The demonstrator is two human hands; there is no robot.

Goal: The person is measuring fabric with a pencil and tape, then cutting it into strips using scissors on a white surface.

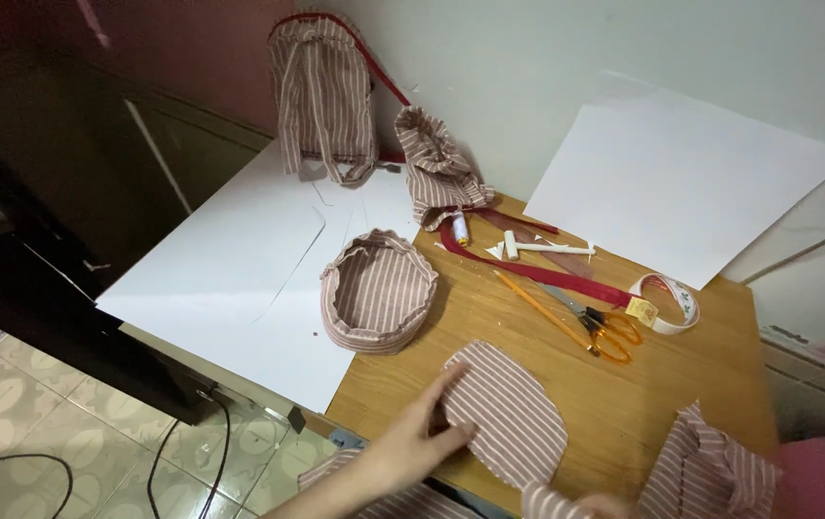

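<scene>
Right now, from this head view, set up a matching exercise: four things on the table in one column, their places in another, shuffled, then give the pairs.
Things:
1. scissors
2. oval striped fabric piece
3. round striped fabric basket
4. tape measure

Places:
A. under the fingers of the left hand
B. half on the white sheet, half on the wooden table
C. coiled at the end of the red strip
D. beside the pencil, orange handles toward the person

Pairs: 1-D, 2-A, 3-B, 4-C

Striped oval fabric piece (513,415), flat on table
</scene>
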